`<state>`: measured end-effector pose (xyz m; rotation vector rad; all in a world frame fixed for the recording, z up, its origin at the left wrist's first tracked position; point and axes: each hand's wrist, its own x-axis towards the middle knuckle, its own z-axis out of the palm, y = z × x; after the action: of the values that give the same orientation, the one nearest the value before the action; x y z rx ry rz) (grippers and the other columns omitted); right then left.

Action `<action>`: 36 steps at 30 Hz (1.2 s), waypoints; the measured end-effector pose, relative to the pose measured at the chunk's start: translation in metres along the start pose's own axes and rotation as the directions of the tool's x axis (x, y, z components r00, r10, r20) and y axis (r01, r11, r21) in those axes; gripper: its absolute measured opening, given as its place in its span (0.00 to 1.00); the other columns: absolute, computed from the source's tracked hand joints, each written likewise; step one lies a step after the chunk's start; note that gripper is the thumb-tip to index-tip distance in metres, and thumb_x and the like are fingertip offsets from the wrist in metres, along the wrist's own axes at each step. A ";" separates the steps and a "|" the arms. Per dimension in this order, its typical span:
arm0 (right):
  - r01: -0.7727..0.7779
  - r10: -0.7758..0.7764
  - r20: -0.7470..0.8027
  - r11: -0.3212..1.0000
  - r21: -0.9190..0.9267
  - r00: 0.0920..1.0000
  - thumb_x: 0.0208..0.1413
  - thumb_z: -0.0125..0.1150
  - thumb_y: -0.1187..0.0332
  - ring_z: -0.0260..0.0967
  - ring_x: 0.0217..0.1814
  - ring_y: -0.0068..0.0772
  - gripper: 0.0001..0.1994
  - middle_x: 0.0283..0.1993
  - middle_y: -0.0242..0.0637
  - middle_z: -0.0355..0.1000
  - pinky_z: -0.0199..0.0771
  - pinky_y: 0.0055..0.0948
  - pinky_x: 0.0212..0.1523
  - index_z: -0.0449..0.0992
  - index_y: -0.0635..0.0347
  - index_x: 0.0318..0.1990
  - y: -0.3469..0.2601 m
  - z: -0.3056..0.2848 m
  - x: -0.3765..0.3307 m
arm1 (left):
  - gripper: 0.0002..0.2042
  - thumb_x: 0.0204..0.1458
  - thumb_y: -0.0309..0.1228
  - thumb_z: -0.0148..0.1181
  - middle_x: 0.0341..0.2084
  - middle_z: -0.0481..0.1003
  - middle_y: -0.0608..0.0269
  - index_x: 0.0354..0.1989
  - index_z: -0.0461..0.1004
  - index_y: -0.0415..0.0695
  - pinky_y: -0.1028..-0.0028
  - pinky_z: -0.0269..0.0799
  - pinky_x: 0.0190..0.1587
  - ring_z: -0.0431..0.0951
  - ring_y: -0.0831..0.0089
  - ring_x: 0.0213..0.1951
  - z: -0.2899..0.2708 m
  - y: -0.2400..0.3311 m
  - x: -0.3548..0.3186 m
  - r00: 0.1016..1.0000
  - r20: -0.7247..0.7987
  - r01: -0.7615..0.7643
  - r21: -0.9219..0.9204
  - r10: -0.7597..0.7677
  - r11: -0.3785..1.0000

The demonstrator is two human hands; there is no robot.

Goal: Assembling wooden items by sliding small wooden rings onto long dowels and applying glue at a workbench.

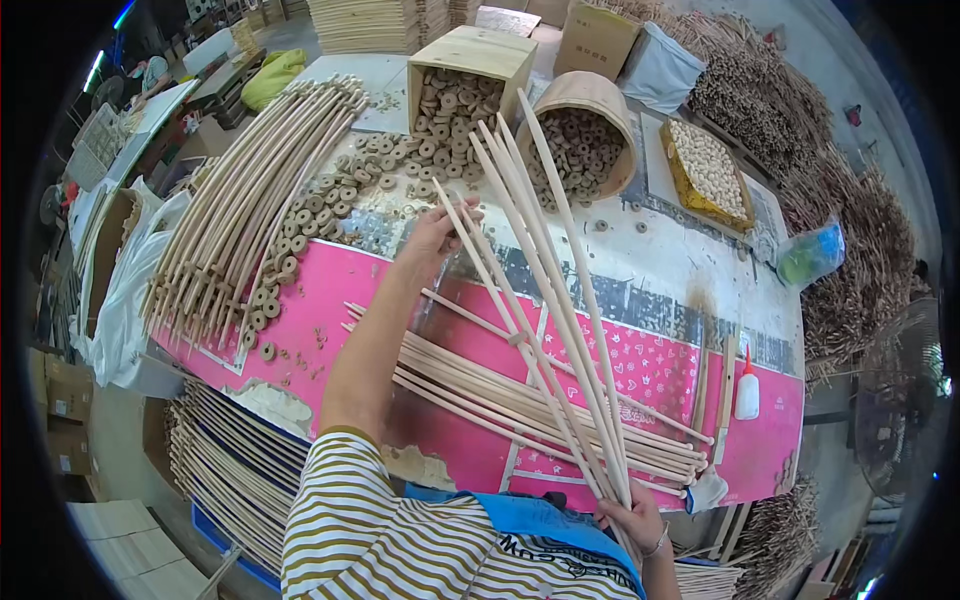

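A fan of several long, pale wooden sticks (560,290) slants up from my right hand (637,523), which is closed around their lower ends close to my body. My left hand (434,235) reaches out over the table, its fingers pinched at the upper end of one stick (478,250). A small wooden ring (517,339) sits partway along a stick in the fan. Beneath the fan, more wooden sticks (480,375) lie across the pink table covering (345,285).
Loose wooden rings (385,150) spill from a wooden box (480,50); a round wooden tub (590,90) holds more. Bundled sticks (250,190) lie left. A yellow tray (690,195) of small pale pieces and a red-tipped white bottle (747,390) are right. Sticks (225,470) fill a lower-left bin.
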<state>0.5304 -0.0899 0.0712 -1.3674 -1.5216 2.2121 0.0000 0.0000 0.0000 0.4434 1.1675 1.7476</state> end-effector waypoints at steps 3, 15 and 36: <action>0.021 -0.023 -0.036 0.998 -0.051 0.999 0.59 0.64 0.75 0.75 0.32 0.23 0.22 0.38 0.37 0.76 0.77 0.23 0.30 0.68 0.68 0.61 -0.010 0.005 0.008 | 0.15 0.65 0.32 0.56 0.36 0.82 0.60 0.56 0.76 0.40 0.85 0.62 0.24 0.75 0.84 0.29 0.024 -0.017 -0.013 0.998 0.049 0.028 0.015 -0.029 0.999; 0.136 -0.150 -0.080 0.977 -0.162 0.985 0.60 0.63 0.72 0.74 0.29 0.20 0.17 0.32 0.34 0.77 0.73 0.20 0.29 0.72 0.67 0.54 -0.019 0.005 0.029 | 0.19 0.63 0.39 0.56 0.38 0.79 0.61 0.58 0.72 0.42 0.83 0.62 0.19 0.80 0.78 0.33 -0.002 -0.001 -0.026 0.995 -0.076 0.053 -0.117 -0.062 0.992; -0.010 0.009 0.076 1.000 0.024 0.997 0.58 0.66 0.74 0.76 0.32 0.24 0.23 0.37 0.37 0.76 0.78 0.23 0.29 0.68 0.67 0.60 -0.009 0.003 0.022 | 0.21 0.69 0.41 0.49 0.48 0.80 0.59 0.64 0.68 0.42 0.86 0.65 0.21 0.80 0.80 0.37 -0.013 0.006 0.009 0.990 0.119 -0.037 -0.250 0.069 0.968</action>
<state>0.5124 -0.0755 0.0655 -1.3004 -1.5104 2.3058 -0.0164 0.0006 -0.0031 0.4308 0.8414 1.8547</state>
